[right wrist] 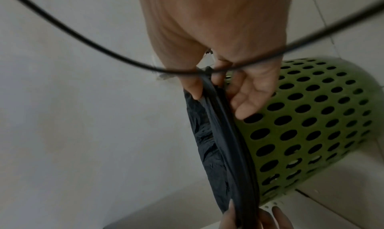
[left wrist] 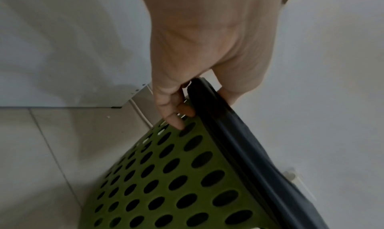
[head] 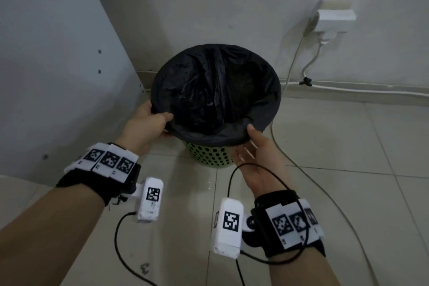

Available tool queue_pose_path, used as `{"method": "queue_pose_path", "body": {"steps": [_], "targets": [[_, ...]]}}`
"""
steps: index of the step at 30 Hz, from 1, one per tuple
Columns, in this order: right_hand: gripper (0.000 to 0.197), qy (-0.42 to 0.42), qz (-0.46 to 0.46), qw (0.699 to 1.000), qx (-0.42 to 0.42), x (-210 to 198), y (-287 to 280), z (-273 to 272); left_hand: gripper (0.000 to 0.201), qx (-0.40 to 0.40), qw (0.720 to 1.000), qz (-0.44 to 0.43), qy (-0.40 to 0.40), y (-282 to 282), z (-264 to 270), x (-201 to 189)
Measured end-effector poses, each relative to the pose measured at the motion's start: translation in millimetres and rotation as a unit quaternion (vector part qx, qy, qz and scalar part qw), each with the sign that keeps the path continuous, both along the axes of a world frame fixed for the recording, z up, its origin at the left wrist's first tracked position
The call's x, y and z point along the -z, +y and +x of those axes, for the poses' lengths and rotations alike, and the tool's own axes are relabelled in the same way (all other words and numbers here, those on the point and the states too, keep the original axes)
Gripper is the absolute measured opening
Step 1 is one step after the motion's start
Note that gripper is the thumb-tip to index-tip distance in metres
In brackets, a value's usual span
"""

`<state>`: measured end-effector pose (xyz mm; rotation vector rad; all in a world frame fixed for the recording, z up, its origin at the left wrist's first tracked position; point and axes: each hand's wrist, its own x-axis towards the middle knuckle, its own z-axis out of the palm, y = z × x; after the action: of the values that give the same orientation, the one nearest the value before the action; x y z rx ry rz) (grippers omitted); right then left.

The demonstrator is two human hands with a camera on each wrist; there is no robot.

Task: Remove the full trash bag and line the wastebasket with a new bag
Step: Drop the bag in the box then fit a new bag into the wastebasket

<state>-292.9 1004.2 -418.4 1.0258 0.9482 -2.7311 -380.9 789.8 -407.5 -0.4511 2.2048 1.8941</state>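
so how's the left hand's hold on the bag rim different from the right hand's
The left hand sits at the rim's left side, thumb hooked over the black bag edge, fingers curled beneath against the green wastebasket. The right hand sits at the near right, palm turned up, thumb on the rim, fingers straighter along the basket wall. A black cable loops over the right hand only. Both pinch the bag's folded-over edge.

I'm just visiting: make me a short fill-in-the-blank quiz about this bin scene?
1. The wastebasket is ____ with round holes.
2. The bag lining it is ____.
3. Both hands, left and right, hold the bag at the basket's ____.

Missing words: green; black; rim
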Motion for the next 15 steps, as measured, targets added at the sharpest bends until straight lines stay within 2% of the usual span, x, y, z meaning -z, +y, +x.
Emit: {"method": "queue_pose_path", "body": {"steps": [5, 10, 15], "targets": [[0.003, -0.01, 0.004, 1.0, -0.007, 5, 12, -6, 0.033, 0.022, 0.999, -0.017, -0.018, -1, -9, -10], [0.007, 0.003, -0.005, 1.0, 0.017, 3, 6, -3, 0.046, 0.014, 1.0, -0.012, -0.02, 0, -16, -9], [0.023, 0.015, 0.035, 0.998, 0.044, 7, -3, -3, 0.039, 0.009, 0.999, 0.027, -0.018, 10, -7, -1]]}}
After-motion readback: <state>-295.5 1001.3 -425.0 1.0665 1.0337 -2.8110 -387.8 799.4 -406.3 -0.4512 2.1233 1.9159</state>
